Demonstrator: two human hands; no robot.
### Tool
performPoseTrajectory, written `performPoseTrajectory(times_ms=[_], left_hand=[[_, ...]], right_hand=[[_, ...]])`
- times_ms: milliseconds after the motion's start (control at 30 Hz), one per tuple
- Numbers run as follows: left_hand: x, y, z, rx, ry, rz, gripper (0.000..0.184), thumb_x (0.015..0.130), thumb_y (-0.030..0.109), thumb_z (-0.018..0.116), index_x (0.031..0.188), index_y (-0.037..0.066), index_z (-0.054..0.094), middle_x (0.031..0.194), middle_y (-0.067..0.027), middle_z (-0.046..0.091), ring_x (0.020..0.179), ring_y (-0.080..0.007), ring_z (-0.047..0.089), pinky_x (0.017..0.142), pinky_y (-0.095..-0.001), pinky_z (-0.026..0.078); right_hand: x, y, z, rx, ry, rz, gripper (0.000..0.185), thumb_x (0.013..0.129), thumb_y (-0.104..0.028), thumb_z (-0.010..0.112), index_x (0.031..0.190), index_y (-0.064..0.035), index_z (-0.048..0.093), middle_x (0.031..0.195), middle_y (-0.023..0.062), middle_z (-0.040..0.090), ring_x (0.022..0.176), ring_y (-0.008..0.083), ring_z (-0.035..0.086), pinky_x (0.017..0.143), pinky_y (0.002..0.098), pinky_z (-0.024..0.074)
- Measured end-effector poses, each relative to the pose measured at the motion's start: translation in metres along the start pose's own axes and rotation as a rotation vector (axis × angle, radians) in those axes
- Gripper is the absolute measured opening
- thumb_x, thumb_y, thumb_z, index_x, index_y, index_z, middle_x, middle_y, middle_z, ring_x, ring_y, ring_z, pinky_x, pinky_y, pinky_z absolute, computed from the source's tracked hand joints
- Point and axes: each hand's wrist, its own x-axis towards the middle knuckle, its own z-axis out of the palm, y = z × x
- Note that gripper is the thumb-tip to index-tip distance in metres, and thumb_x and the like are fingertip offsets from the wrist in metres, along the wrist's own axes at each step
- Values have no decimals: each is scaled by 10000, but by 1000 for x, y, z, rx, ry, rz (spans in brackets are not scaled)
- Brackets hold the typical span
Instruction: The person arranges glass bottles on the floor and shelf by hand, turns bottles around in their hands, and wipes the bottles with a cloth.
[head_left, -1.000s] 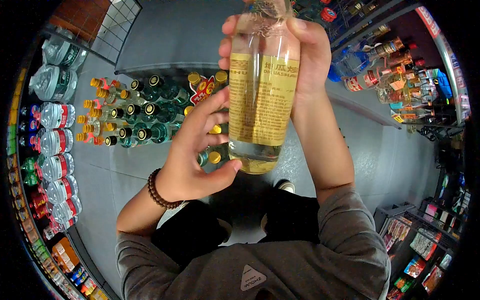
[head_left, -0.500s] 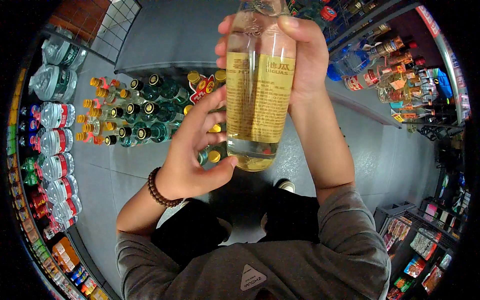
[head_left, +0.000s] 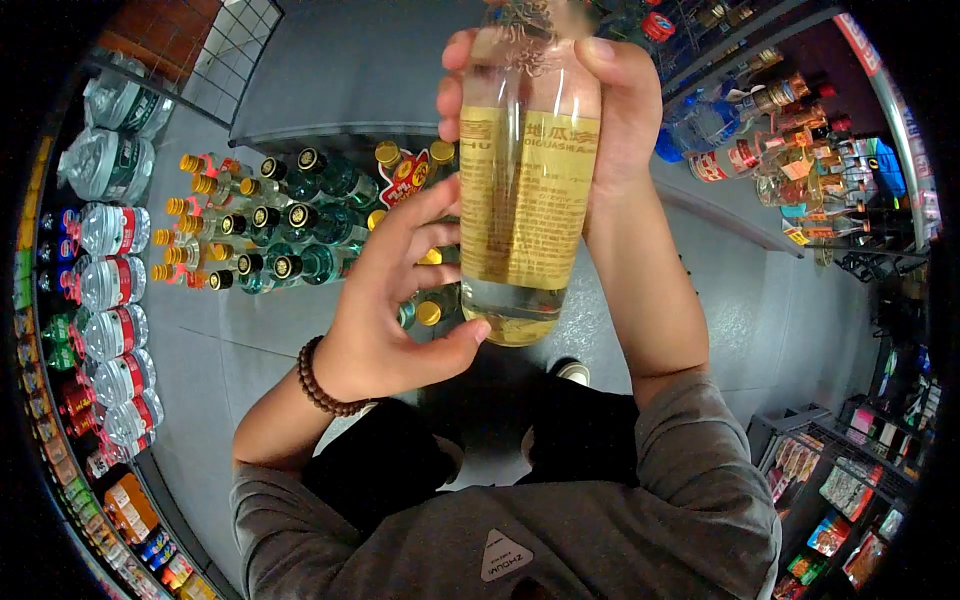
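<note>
A: Nearest first. How to handle the bottle (head_left: pixel 525 210)?

B: Likely glass, so stiff, smooth and fairly heavy, especially if full. Breakable on a knock; slippery under damp skin.

A: Where to take hold?

B: Best around the shoulder, with support beneath the base (head_left: pixel 515 328). Risky by the base edge alone.

A: And its place?

B: Between both hands, tilted, base toward the wearer, top cut off by the edge of view.

A: Right hand (head_left: pixel 628 115)?

B: Closed round the bottle's shoulder, fingers wrapped behind, thumb on the right.

A: Left hand (head_left: pixel 375 320)?

B: Half open, curled along the bottle's lower left, thumb tip at the base. Impossible to tell how far the other fingertips reach behind the glass.

A: Edges further off?

B: Below the bottle, a shoe (head_left: pixel 573 372). Left of the bottle, green bottles (head_left: pixel 318 225) and yellow-capped bottles (head_left: pixel 200 187), close-set and easy to clip with a low swing. Right of the bottle, more room over the grey floor (head_left: pixel 760 320).

A: Farther out?

B: Far left of the bottle, stacked water bottles (head_left: pixel 118 285). Far right of the bottle, shelved bottles (head_left: pixel 725 160) up high and a wire rack (head_left: pixel 840 455) lower down.
</note>
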Motion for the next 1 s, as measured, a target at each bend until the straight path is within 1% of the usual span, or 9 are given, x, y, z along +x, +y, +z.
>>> performPoseTrajectory(times_ms=[267, 367, 467, 500, 567, 667, 767, 867, 1000], left_hand=[[1, -1, 0, -18, -7, 36, 897, 663, -20, 732, 1397, 83, 226, 1420, -111, 290, 1182, -247, 440, 890, -372, 451], [1, -1, -1, -1, -10, 44, 897, 662, -9, 746, 1393, 85, 235, 1417, -110, 294, 1176, -247, 442, 889, -376, 452], [1, -2, 0, 0, -7, 56, 897, 659, 6, 762, 1388, 85, 243, 1405, -106, 306, 1166, -245, 447, 888, -378, 452], [1, -2, 0, 1, -8, 60, 897, 658, 11, 767, 1386, 85, 248, 1396, -102, 314, 1164, -243, 449, 885, -377, 454], [1, -2, 0, 2, -9, 64, 896, 657, 16, 772, 1384, 85, 252, 1388, -99, 323, 1162, -241, 451, 883, -376, 456], [1, -1, 0, -1, -7, 65, 893, 656, 25, 779, 1382, 85, 261, 1371, -96, 338, 1157, -232, 455, 875, -372, 463], [1, -1, 1, 0, 5, 56, 885, 655, 31, 782, 1377, 84, 273, 1366, -93, 342, 1153, -224, 458, 872, -369, 467], [1, -1, 1, -2, 6, 63, 884, 649, 42, 789, 1373, 83, 282, 1363, -89, 343, 1146, -220, 463, 872, -367, 468], [1, -1, -1, 23, -1, 62, 887, 643, 47, 791, 1371, 84, 286, 1361, -87, 345, 1144, -221, 464, 873, -368, 467]], right_hand=[[-1, 1, 5, 27, -48, 2, 703, 724, -271, 557, 1343, -33, 325, 1079, 283, 536, 957, 436, 574, 817, 534, 485], [-2, -1, 25, -18, 174, 28, 716, 724, -283, 558, 1349, -36, 315, 1079, 280, 533, 961, 438, 568, 817, 536, 484], [0, 2, 14, -14, 179, 30, 731, 716, -303, 565, 1348, -35, 313, 1067, 273, 536, 944, 432, 570, 816, 537, 484], [6, 8, 5, 102, 19, 13, 737, 713, -310, 567, 1346, -34, 313, 1064, 271, 536, 937, 430, 570, 814, 535, 486], [2, 8, -6, 217, -141, -4, 742, 710, -318, 570, 1344, -32, 312, 1061, 269, 536, 930, 428, 571, 813, 534, 488], [-2, 1, 22, -11, 164, 11, 748, 706, -330, 574, 1340, -30, 314, 1054, 268, 538, 923, 426, 573, 806, 529, 495], [1, 8, -1, 43, -39, -31, 752, 707, -334, 574, 1341, -24, 314, 1057, 271, 539, 921, 424, 575, 801, 527, 499], [5, 15, -9, 296, -245, -63, 754, 708, -335, 575, 1340, -16, 316, 1064, 275, 539, 912, 423, 577, 797, 527, 501], [7, 17, -10, 391, -264, -75, 755, 712, -334, 575, 1344, -12, 314, 1070, 277, 538, 914, 421, 574, 800, 526, 499]])
